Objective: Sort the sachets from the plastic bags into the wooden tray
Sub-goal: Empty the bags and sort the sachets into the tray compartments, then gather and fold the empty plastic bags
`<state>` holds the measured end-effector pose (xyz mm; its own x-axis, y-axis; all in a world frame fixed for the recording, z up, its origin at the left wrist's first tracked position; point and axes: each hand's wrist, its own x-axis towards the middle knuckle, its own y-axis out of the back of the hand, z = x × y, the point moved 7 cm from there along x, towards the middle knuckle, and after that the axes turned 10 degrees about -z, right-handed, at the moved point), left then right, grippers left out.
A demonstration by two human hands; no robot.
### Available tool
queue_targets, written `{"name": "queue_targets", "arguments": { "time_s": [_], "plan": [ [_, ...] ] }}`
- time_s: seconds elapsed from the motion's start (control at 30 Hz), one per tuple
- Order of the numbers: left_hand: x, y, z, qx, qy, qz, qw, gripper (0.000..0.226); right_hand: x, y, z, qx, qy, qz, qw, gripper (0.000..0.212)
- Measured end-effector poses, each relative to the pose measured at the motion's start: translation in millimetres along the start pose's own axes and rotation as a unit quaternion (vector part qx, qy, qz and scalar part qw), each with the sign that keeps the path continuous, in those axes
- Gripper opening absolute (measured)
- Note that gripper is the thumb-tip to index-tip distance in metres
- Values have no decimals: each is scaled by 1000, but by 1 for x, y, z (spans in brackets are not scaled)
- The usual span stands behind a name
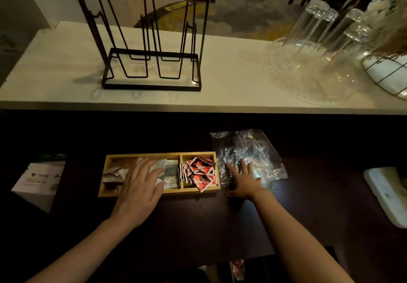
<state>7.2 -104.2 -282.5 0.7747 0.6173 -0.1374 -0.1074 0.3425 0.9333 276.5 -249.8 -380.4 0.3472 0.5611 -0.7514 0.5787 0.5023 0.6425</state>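
a shallow rectangular wooden tray [141, 192] of pale, smooth-sided timber sits on the dark, matte desk [198, 227], split by thin partitions into compartments. the right compartment is heaped with small square red-and-white sachets [199, 172], glossy and tilted at all angles, some poking over the rim. the wider left part holds flat white and grey paper sachets [170, 170] and, at its far left, dull brown and pale ones [114, 172] lying loosely. the left hand [138, 190] lies flat over the middle of the tray, fingers straight and spread, its grip released, palm down on the white packets. just right of the tray lies a crumpled clear plastic bag [248, 150], thin, shiny and creased, flattened on the desk; whether any sachets are in it cannot be told. the right hand [242, 179] presses on the bag's near edge with fingers extended and splayed, grip also released. behind, a paler desk [231, 80] with a smooth cream top carries a black wire rack [152, 62] topped by a round wooden bar, and clear glass tumblers [315, 40] upended on a patterned glass dish. a white cardboard box [37, 181] stands at left.
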Motion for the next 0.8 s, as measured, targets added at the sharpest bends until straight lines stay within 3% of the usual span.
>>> {"name": "queue_targets", "arguments": {
  "time_s": [0.07, 0.2, 0.27, 0.43, 0.53, 0.6, 0.67, 0.73, 0.8],
  "plan": [
    [-1, -6, 7, -2, -6, -14, 1000, 47, -2, -3, -5, -31, -1, 21, 999, 93],
    [-4, -16, 19, -17, -32, -45, 998, 49, -4, 4, -4, -83, -3, 140, 987, 70],
    [-6, -20, 23, -22, -33, -72, 997, 50, -3, 6, -5, -97, -7, 177, 979, 68],
    [-4, -49, 19, 54, -44, -195, 978, 57, -4, 14, -5, -115, 3, 238, 964, 60],
    [-5, -67, 9, 83, -54, -234, 967, 64, -7, 23, 3, -43, 5, 252, 967, 42],
    [-4, -71, 5, 101, -61, -240, 964, 66, -13, 31, 10, 73, -12, 267, 961, 42],
    [-4, -72, 5, 107, -61, -248, 961, 68, -29, 42, 14, 190, -39, 305, 932, 47],
    [-5, -70, 8, 61, -46, -253, 964, 80, -54, 57, 8, 258, -37, 369, 892, 49],
    [-4, -56, 13, -72, -2, -230, 971, 76, -83, 69, -13, 275, 2, 416, 867, 50]
  ]
}}
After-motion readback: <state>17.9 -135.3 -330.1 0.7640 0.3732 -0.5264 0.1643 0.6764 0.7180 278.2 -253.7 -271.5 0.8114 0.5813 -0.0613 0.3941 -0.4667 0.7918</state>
